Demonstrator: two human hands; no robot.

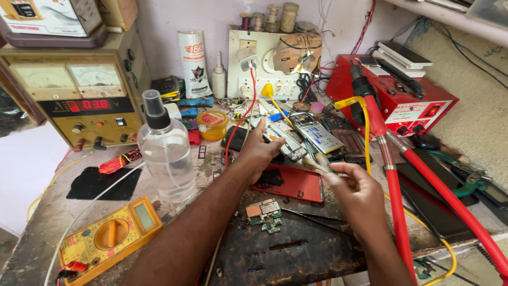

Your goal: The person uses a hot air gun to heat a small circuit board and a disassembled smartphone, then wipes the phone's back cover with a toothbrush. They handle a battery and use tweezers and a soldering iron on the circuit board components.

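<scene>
The left hand (260, 151) grips an opened phone frame (286, 139) from below, fingers curled round its near edge, at the bench's middle. The right hand (355, 193), just right and nearer, pinches thin tweezers (316, 157) closed, tips by the frame. Clutter crowds all sides; the red phone back (293, 182) lies beneath, a small circuit board (263, 212) nearer.

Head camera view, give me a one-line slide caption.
At a cluttered repair bench, the left hand holds an opened phone while the right hand grips tweezers beside it.
</scene>
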